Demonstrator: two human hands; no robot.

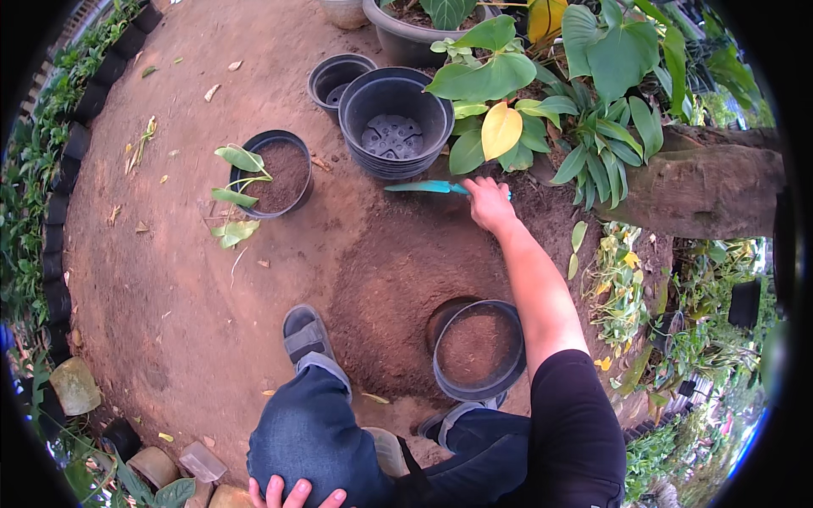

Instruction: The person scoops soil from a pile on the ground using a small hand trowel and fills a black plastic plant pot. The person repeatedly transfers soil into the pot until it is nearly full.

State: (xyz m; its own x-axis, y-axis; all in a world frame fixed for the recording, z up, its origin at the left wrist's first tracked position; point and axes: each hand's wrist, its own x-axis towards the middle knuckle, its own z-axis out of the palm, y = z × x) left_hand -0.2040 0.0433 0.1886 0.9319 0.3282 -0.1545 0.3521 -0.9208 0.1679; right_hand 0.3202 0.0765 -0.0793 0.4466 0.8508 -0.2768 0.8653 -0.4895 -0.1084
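Observation:
My right hand [490, 202] grips the handle of a turquoise hand trowel [427, 186]. Its blade points left, low over or on the soil beside a stack of black plastic pots [397, 136]. At the bottom edge, the fingers of my left hand [296, 493] rest spread on my jeans-covered knee; the rest of that hand is cut off. Close to my right forearm stands a dark plastic pot [479, 349] partly filled with brown soil. Loose dark soil [406, 279] is heaped between that pot and the trowel.
Left of the stack, a black pot [279, 171] holds soil and a drooping leafy plant [240, 159]. A smaller black pot [340, 79] touches the stack. Broad-leaved plants [495, 79] and a thick log [692, 178] lie to the right. My sandalled foot [308, 333] stands left of the soil.

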